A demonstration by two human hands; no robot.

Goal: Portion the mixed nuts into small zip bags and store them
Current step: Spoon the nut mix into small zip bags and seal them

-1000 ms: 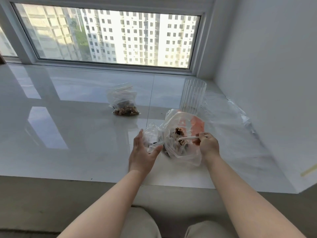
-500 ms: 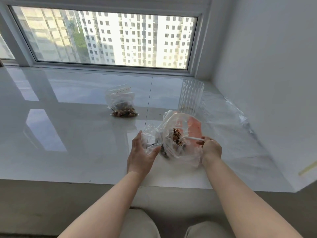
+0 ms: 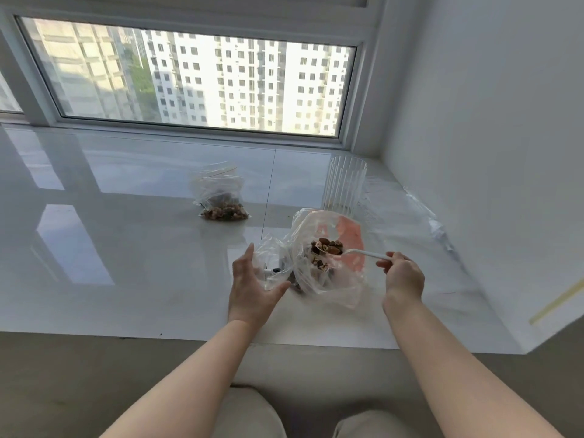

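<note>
Glossy white sill [image 3: 126,248] below window [image 3: 196,77], frame centre. Left hand [image 3: 252,289] grips small zip bag [image 3: 271,260]; right hand [image 3: 403,276] pinches spoon [image 3: 363,253].

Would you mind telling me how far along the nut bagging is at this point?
Done: one small zip bag with nuts lies apart on the sill. In hand: the right hand holds a white spoon loaded with nuts over the big bag, while the left hand holds a second small bag. Left: filling that bag, sealing, storing.
</note>
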